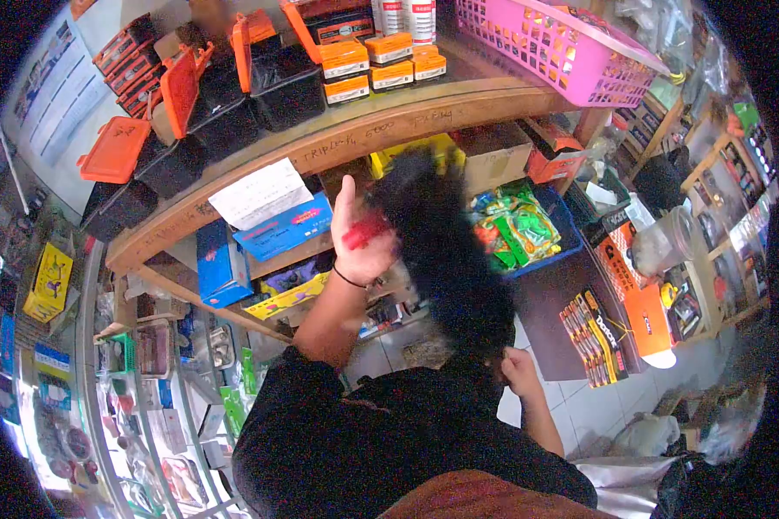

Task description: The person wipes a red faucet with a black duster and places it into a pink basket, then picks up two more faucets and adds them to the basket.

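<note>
My left hand (363, 251), with a dark band at its wrist, is raised before the shelf below the counter. Its thumb points up, and a small blurred red object (366, 232) lies against its palm and partly hidden fingers. My right hand (519, 372), lower and to the right, is closed at the lower end of a dark, bushy thing (459, 251) like a feather duster. Motion blurs this thing, which rises between my hands and covers part of the shelf.
Orange-and-white boxes (391, 76), black bins with orange lids (290, 91) and a pink basket (571, 52) stand on the wooden counter (346, 138). Below are blue boxes (281, 227) and a blue tray of green packets (519, 229). Striped packs (593, 337) lie at right.
</note>
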Demonstrator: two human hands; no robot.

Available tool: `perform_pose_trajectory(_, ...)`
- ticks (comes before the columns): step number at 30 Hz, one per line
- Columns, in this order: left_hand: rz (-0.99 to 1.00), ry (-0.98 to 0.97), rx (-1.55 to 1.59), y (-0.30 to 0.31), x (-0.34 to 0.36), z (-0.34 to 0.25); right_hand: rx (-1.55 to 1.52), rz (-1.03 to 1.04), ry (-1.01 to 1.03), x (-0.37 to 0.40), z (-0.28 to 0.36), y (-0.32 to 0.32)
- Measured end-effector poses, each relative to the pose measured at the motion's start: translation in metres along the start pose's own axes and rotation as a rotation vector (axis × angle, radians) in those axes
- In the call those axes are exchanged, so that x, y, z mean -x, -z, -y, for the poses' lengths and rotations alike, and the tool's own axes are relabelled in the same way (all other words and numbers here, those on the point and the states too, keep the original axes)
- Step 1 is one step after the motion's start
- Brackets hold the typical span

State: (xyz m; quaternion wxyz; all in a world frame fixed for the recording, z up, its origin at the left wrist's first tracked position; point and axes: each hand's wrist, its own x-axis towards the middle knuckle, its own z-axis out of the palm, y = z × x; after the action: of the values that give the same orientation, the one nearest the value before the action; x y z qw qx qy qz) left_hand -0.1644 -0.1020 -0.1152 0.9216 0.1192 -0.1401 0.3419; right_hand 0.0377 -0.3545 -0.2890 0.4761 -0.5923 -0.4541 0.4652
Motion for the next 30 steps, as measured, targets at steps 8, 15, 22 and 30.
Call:
perform_pose_trajectory(8,0.203,0.048,0.012,0.009,-0.007,0.009,0.068,0.009,0.035,0.002,-0.002,0.005)
perform_pose_trajectory(15,0.248,0.055,-0.163,0.021,-0.008,0.014,0.194,0.12,0.086,0.003,-0.001,0.002)
perform_pose_trajectory(22,0.198,0.112,-0.063,0.063,0.025,0.013,-0.183,-0.039,-0.067,0.005,0.028,0.006)
perform_pose_trajectory(30,-0.582,0.224,-0.045,0.141,0.14,0.047,-0.261,-0.116,-0.144,0.0,0.006,0.008)
